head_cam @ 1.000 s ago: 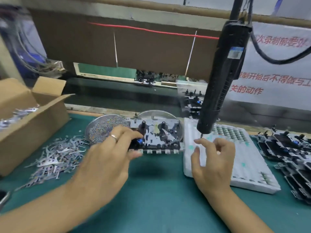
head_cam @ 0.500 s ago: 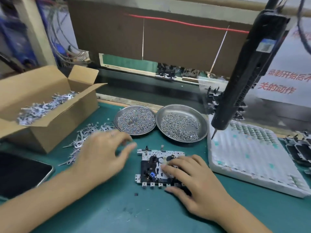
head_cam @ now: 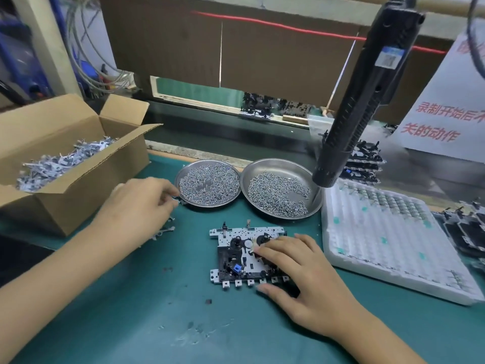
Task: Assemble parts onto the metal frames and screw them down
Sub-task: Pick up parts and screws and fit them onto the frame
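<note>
1. Pressing my right hand [head_cam: 301,274] flat-fingered on the frame [head_cam: 236,256], I keep it pinned to the mat [head_cam: 147,306]; my thumb lies against the frame's near edge, and the fingers are laid on it, not curled round it.
2. The frame sits on the mat just nearer me than the two dishes [head_cam: 280,189] of screws, and beside the white tray [head_cam: 388,248].
3. My left hand [head_cam: 139,206] is off to the frame's left, over the loose metal parts [head_cam: 164,231]. The fingers bend down toward the pile and are blurred; I cannot tell whether they have a part pinched yet.
4. The driver [head_cam: 359,101] hangs above and behind the frame, untouched.
5. Risk: the parts are thin and tangled, so I judge I could lift two at once or drag some across the mat.
6. Risk: my left fingertips are close to the left dish's rim; a careless sweep could tip it and spill screws.
7. Risk: if my right hand eases off, the frame could slide when I seat a part.
8. Compared with half a second ago, my left hand has moved away from the frame toward the pile and dish, while my right hand has stayed on the frame, which lies where it did.
</note>
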A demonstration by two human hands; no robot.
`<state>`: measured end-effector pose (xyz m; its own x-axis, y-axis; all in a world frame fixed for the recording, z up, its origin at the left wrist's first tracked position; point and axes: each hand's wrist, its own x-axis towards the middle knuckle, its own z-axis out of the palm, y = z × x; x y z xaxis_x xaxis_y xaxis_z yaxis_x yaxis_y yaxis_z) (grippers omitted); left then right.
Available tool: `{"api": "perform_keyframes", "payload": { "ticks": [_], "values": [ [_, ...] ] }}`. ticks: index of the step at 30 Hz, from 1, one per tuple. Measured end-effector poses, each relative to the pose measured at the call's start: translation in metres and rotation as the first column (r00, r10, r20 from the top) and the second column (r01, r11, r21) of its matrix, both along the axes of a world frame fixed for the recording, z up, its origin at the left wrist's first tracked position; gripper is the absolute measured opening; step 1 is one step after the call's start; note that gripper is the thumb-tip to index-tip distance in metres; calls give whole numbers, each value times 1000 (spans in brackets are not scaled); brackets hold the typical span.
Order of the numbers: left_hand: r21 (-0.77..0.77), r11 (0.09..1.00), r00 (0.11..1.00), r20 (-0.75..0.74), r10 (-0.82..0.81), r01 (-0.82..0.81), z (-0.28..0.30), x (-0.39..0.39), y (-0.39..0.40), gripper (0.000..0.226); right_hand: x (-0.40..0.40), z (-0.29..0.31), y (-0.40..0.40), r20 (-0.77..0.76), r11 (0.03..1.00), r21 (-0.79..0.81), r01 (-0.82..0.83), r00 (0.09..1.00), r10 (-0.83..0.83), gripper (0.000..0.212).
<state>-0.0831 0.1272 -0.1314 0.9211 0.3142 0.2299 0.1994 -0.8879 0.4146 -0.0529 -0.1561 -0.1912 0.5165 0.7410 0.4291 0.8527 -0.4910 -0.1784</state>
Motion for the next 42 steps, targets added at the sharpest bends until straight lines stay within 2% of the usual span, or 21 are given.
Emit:
{"api": "perform_keyframes", "payload": {
  "ticks": [2, 4, 6, 8, 9, 11, 13, 14, 16, 18, 19, 20, 22, 24, 27, 30, 35, 42],
  "values": [
    [-42, 998, 999, -1, -46, 46, 14, -8, -3, 9, 0, 0, 1, -4, 996, 94, -8, 1000, 9, 43],
    [-11, 996, 995, -21, -93, 93, 22, -14, -10, 14, -1, 0, 2, 9, 978, 208, -8, 1000, 6, 37],
    [85, 990, 993, -54, -107, 111, 25, -17, -17, 21, -1, 0, 3, -3, 951, 309, 7, 1000, -7, 32],
    [81, 979, 983, -25, -184, 185, 22, -18, -26, 27, -1, -1, 5, -23, 927, 373, 19, 1000, -11, 30],
    [32, 960, 960, 0, -280, 279, 21, -17, -33, 29, 0, 0, 6, -38, 919, 394, 23, 999, -9, 30],
    [-17, 865, 865, 41, -501, 502, 17, -15, -49, 26, 3, 4, 11, -106, 903, 427, 42, 994, 4, 29],
    [122, 746, 746, 52, -663, 655, 8, -11, -62, 29, 8, 8, 15, -197, 906, 418, 61, 980, 25, 27],
    [232, 691, 700, 55, -712, 685, 2, -9, -67, 33, 10, 9, 17, -225, 921, 385, 64, 974, 27, 27],
    [338, 656, 667, 103, -738, 675, -10, -3, -71, 35, 14, 8, 16, -235, 944, 326, 56, 972, 23, 22],
    [336, 644, 631, 164, -758, 687, -21, 1, -70, 27, 15, 5, 13, -253, 931, 357, 71, 967, 24, 18],
    [280, 647, 626, 173, -761, 709, -25, 0, -70, 17, 14, 4, 12, -278, 916, 391, 89, 960, 26, 17],
    [205, 657, 624, 205, -754, 726, -30, -1, -68, 11, 14, 3, 12, -308, 900, 421, 110, 951, 28, 17],
    [25, 692, 662, 265, -701, 722, -35, -3, -69, 18, 12, 1, 14, -361, 877, 458, 146, 932, 33, 17],
    [-151, 720, 725, 305, -617, 677, -36, -6, -73, 12, 11, 1, 17, -387, 864, 475, 168, 922, 33, 17],
    [-306, 767, 822, 299, -485, 564, -32, -10, -77, 7, 10, 1, 17, -376, 864, 476, 165, 926, 31, 19],
    [-367, 787, 869, 235, -436, 495, -31, -12, -77, 12, 8, 1, 16, -337, 870, 475, 131, 941, 43, 17],
    [-519, 731, 886, 125, -447, 443, -32, -15, -75, 19, 4, -1, 12, -273, 905, 423, 50, 959, 75, 15],
    [-528, 748, 904, 97, -417, 402, -30, -18, -77, 16, 0, 1, 9, -220, 940, 340, 0, 972, 79, 18]
  ]
}}
